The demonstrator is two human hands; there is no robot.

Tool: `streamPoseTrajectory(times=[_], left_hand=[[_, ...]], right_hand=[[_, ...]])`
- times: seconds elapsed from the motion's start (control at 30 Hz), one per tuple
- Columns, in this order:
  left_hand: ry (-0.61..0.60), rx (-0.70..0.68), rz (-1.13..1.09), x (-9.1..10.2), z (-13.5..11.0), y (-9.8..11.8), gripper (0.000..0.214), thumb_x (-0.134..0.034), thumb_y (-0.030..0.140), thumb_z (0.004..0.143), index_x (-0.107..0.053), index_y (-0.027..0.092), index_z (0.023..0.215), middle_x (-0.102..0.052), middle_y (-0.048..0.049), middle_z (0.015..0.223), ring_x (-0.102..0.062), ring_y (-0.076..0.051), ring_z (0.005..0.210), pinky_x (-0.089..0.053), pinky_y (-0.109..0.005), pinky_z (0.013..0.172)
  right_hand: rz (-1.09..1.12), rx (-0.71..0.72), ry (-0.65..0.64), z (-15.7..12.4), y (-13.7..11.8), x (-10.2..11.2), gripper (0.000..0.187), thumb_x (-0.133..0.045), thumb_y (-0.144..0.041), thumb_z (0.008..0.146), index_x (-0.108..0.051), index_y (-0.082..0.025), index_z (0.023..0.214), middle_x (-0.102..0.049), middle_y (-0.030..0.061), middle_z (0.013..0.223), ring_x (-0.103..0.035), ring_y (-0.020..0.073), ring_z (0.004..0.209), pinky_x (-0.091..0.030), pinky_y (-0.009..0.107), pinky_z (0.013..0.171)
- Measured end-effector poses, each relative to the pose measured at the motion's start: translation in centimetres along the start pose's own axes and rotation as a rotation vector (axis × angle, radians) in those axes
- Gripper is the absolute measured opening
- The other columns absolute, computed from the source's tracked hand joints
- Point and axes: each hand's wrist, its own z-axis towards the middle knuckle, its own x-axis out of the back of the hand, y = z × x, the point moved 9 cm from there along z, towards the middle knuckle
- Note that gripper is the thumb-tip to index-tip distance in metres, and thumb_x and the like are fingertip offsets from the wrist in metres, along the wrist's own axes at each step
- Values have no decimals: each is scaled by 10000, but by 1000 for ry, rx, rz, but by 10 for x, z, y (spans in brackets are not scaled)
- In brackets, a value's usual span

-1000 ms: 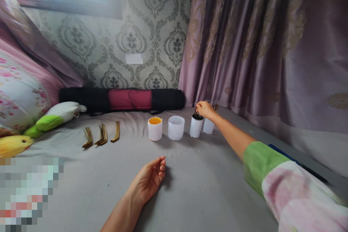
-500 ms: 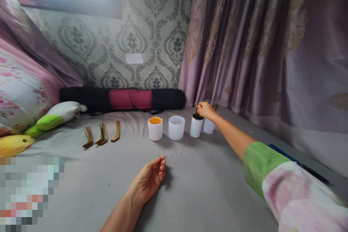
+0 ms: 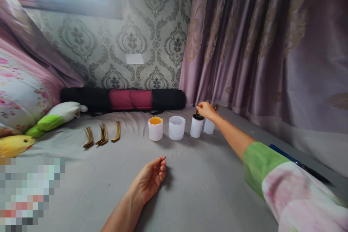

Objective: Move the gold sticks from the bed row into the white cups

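My right hand (image 3: 206, 109) reaches over a white cup with a dark inside (image 3: 196, 127). Its fingers pinch a thin gold-brown stick (image 3: 197, 112), whose lower end is at the cup's mouth. Behind that wrist stands another white cup (image 3: 209, 127), partly hidden, with several thin brown sticks (image 3: 216, 107) poking out. To the left are a translucent white cup (image 3: 176, 130) and a white cup with an orange-yellow inside (image 3: 155, 131). Palm turned up, my left hand (image 3: 152, 177) rests on the grey sheet with loosely curled fingers, holding nothing.
Bent gold sticks lie in three groups: a left bundle (image 3: 88, 138), a middle bundle (image 3: 102, 136) and a right bundle (image 3: 116, 132). A black and maroon roll (image 3: 130, 99) lies along the wall. Plush toys (image 3: 58, 116) are at left; a dark blue object (image 3: 282, 153) lies right.
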Motion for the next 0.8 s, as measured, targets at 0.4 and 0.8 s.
streamPoseTrajectory(times=[0.4, 0.8], left_hand=[[-3, 1, 6, 1, 0, -1, 137, -501, 84, 746, -512, 78, 883, -542, -28, 654, -490, -51, 486, -409, -150, 413], [5, 0, 8, 1, 1, 0, 119, -492, 82, 753, -513, 83, 870, -540, -28, 650, -489, -49, 479, -411, -150, 408]], right_hand=[[171, -26, -93, 2, 5, -12, 211, -438, -253, 807, -613, -143, 849, -621, 15, 584, -551, 63, 442, -400, 132, 437], [254, -26, -63, 1, 10, -10, 202, -438, -226, 805, -595, -168, 919, -633, 21, 724, -538, 41, 424, -385, 116, 385]])
